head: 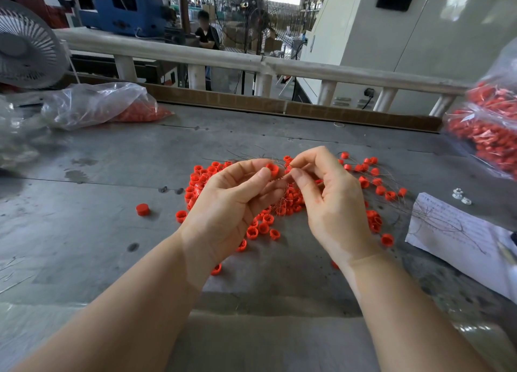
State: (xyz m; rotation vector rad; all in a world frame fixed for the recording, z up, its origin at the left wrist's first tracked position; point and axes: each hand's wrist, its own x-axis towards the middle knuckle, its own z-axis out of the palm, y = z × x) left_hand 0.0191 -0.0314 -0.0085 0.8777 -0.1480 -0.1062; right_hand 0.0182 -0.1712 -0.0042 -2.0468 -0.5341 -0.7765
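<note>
Cap, red plastic, one held with wire; loose stock on table

Writing: sheet of paper (453,231) at the right of the table (112,176) carries lines of handwriting, too small to read. No brand or label can be read on any item.

Item in hand: red cap (272,169), round and open-ended, raised above the table. Left hand (232,201) pinches it, with its fingers (261,176) closed on it, thumb on the near side and forefinger behind. Cap sits at the fingertips, clear of the palm.

Second item: wire (279,179), thin and grey, running from just below the cap to the right hand (333,201). Thumb and forefinger of that hand are pressed together on its end, just beside the cap; the other fingers are loosely curled.

Stock below the hands: heap of caps (291,201) of the same red, mixed with more fine wires. Single cap (143,209) lies well apart to the left.

Stock at the edges: clear bag (112,106) of red pieces at far left; second bag (489,128) of red pieces at far right. Small white pieces (461,197) lie near the top of the paper.
</note>
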